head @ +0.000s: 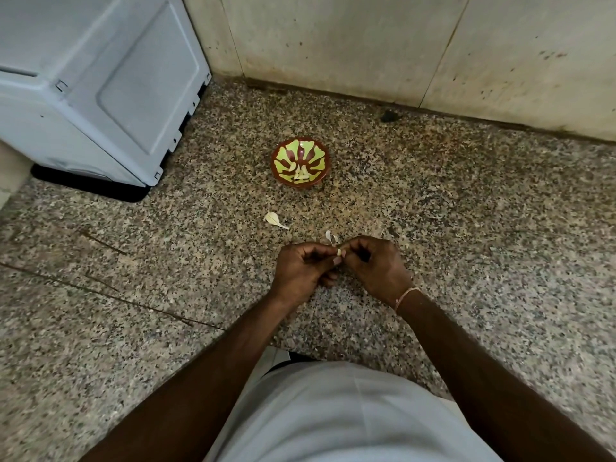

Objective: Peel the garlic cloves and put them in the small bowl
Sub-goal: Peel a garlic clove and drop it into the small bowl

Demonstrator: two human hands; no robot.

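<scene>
A small garlic clove [338, 252] is pinched between the fingertips of my left hand [301, 271] and my right hand [375, 266], just above the speckled granite counter. Most of the clove is hidden by my fingers. Beyond my hands stands the small red bowl [279, 154] with a green leaf pattern, holding a few pale peeled cloves [300, 173] at its near side. One unpeeled garlic clove [274, 219] lies on the counter between the bowl and my hands. A scrap of papery skin [330, 237] lies right behind my fingertips.
A large grey appliance [100, 81] stands at the back left on a black base. A stained tiled wall [400, 45] closes the back. A small dark lump [389, 116] sits by the wall. The counter's front edge runs near my white shirt [333, 415].
</scene>
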